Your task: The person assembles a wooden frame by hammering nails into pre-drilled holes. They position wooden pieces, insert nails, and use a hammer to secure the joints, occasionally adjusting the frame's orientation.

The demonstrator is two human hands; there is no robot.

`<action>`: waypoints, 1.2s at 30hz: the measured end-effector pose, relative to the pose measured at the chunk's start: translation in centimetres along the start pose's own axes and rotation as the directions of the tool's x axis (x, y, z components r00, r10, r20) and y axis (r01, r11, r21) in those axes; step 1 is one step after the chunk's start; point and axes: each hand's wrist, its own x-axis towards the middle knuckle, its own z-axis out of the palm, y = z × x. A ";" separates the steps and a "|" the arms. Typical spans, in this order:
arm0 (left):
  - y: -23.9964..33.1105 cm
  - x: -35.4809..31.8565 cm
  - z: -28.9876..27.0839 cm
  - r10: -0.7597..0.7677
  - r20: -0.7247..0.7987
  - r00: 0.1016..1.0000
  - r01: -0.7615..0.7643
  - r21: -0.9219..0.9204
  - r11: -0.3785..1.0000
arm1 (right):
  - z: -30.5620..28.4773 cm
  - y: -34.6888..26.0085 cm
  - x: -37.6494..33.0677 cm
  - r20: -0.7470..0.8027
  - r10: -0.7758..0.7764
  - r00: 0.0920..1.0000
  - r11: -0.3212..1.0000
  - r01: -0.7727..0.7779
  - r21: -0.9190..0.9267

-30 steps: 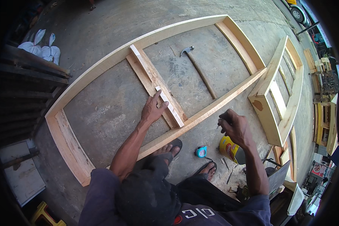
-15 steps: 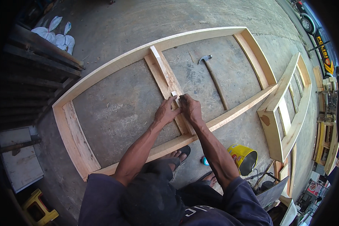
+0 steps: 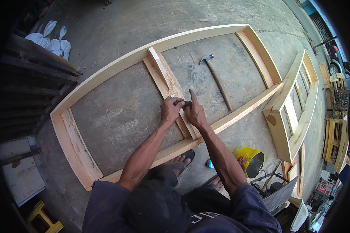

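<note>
Judge strip (image 3: 189, 125), on near half of crosspiece (image 3: 155, 75), light and stiff; hold by long edges. See left hand (image 3: 170, 110) and right hand (image 3: 196, 115) with fingers together near far end; cannot tell if clamped.

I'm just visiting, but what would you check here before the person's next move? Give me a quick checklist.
1. Narrow wooden strip lying along the crosspiece: ok.
2. Left hand at the strip: ok, though whether its grip is firm is hidden.
3. Right hand, anything between thumb and curled fingers: cannot tell; the index finger sticks out.
4. Hands well apart: not ok; their fingertips meet or nearly meet over the strip.
5. Hammer clear of both hands: ok, it lies on the floor inside the wooden frame.
6. Yellow bucket outside that frame: ok.
</note>
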 end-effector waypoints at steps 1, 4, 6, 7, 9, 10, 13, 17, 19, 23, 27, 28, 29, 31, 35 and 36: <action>0.2 0.0 0.1 0.004 -0.026 1.000 -0.004 -0.034 0.999 | -0.1 -0.1 -0.1 -0.010 -0.066 0.998 0.998 0.066 0.000; 0.6 0.2 0.2 -0.057 -0.028 0.998 0.055 -0.082 0.995 | -0.4 -0.5 -1.0 0.008 -0.064 0.998 0.998 0.064 -0.001; 0.6 0.2 -0.1 -0.106 0.009 0.994 0.106 -0.068 0.992 | -0.6 -0.8 -2.2 -0.013 -0.029 1.000 0.999 0.029 0.028; 0.5 0.3 -0.3 -0.075 0.005 0.997 0.075 -0.073 0.995 | -0.6 -0.8 -2.9 -0.002 0.015 1.000 0.999 -0.015 -0.031; 0.4 0.3 -0.6 -0.055 0.004 0.998 0.055 -0.055 0.997 | -0.5 -0.6 -4.4 0.023 0.033 0.999 0.991 -0.030 -0.132; 0.3 0.2 -0.6 -0.027 0.000 1.000 0.027 -0.049 0.998 | -0.3 -0.4 -4.9 0.001 0.001 1.000 0.991 -0.001 -0.135; 0.2 -0.3 -0.4 0.029 0.001 1.000 -0.029 -0.028 0.999 | 0.3 0.4 -5.7 -0.009 -0.012 1.000 0.981 0.010 -0.192; 0.5 -0.9 -0.3 0.103 0.013 0.995 -0.103 0.021 0.994 | 0.9 0.7 -5.8 -0.036 0.054 0.998 0.980 -0.060 -0.189; 1.0 -0.8 -0.7 0.115 0.037 0.993 -0.118 0.064 0.991 | 0.9 0.5 -5.8 -0.016 0.102 0.995 0.974 -0.104 -0.200; 1.9 0.5 -1.9 -0.019 0.177 0.984 0.004 0.087 0.996 | 0.9 -0.3 -6.1 -0.064 0.092 0.994 0.969 -0.105 -0.224; 2.1 1.6 -2.5 -0.092 0.282 0.955 0.058 0.128 0.990 | 1.0 -0.6 -6.2 -0.086 0.093 0.992 0.968 -0.110 -0.224; 2.0 1.8 -2.5 -0.086 0.290 0.953 0.043 0.153 0.987 | 1.0 -0.6 -6.2 -0.086 0.096 0.992 0.969 -0.112 -0.220; 1.9 1.8 -2.4 -0.040 0.270 0.962 -0.005 0.164 0.986 | 1.0 -0.6 -6.2 -0.084 0.096 0.992 0.967 -0.113 -0.228; 1.5 1.7 -2.2 -0.012 0.248 0.969 -0.041 0.208 0.977 | 1.0 -0.5 -6.1 -0.079 0.094 0.992 0.963 -0.111 -0.246; 0.8 0.6 -2.0 0.069 0.127 0.990 -0.082 0.095 0.992 | 1.0 -0.7 -6.1 -0.065 0.055 0.996 0.959 -0.071 -0.274; 0.6 0.1 -2.0 0.088 0.056 0.995 -0.089 0.028 0.996 | 1.1 -0.7 -6.1 -0.060 0.056 0.997 0.961 -0.071 -0.268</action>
